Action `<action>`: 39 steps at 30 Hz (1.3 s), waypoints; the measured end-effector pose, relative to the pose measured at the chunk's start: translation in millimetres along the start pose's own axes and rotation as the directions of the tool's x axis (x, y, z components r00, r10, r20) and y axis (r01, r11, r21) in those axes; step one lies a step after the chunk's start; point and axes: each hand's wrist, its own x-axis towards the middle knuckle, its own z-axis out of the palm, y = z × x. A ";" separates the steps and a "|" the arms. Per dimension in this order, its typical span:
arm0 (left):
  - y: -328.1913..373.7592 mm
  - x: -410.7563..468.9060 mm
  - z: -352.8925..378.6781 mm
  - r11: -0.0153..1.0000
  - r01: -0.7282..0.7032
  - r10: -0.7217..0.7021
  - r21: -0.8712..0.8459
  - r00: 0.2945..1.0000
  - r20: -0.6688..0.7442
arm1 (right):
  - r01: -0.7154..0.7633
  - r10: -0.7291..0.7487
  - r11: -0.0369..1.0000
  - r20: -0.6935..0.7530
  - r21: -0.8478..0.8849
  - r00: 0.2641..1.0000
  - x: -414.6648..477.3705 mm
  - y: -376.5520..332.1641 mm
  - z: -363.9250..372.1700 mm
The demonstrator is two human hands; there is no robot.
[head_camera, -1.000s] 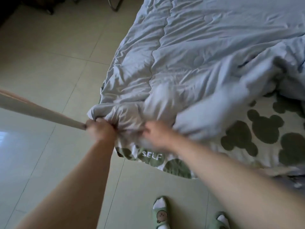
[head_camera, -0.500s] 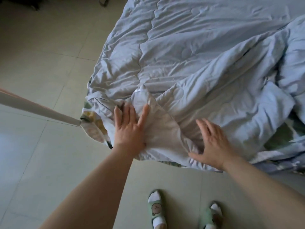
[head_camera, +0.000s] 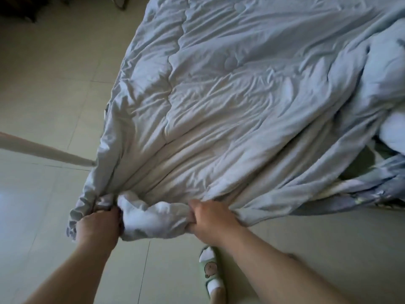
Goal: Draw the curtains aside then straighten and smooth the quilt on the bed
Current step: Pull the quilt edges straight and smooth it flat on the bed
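A pale blue quilt [head_camera: 230,102] covers the bed and is creased, with folds fanning out from its near edge. My left hand [head_camera: 98,224] grips the quilt's near left corner, where the cloth is bunched. My right hand [head_camera: 210,216] grips the near edge a little to the right, fingers curled round a roll of fabric. The stretch between both hands hangs off the bed over the floor. At the right the quilt is heaped up [head_camera: 385,73] and a patterned sheet [head_camera: 377,178] shows under it. No curtains are in view.
Beige floor tiles [head_camera: 43,84] lie left of and in front of the bed. A pale bar [head_camera: 43,150] slants in from the left edge towards the quilt corner. My foot in a green slipper and white sock [head_camera: 210,270] stands near the bed's edge.
Half a second ago both hands lay flat on the quilt's folded corner. Now they grip the near edge and the quilt is drawn towards me, covering the green patterned sheet seen before.
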 end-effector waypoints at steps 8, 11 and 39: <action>88.5 -17.9 -28.0 0.994 -0.100 0.072 0.048 0.912 0.405 | 0.101 -0.103 0.995 -0.141 -0.021 0.985 -29.5 71.9 4.7; 152.0 -29.9 -52.0 0.956 -0.206 0.270 -0.207 0.894 0.358 | 0.047 -0.079 0.996 -0.477 -0.080 0.875 -51.1 123.5 -7.7; 596.8 -131.3 -236.8 0.807 -0.529 0.504 -0.264 0.849 -0.160 | -0.122 0.733 0.680 -0.676 0.723 0.084 -252.9 526.2 -233.2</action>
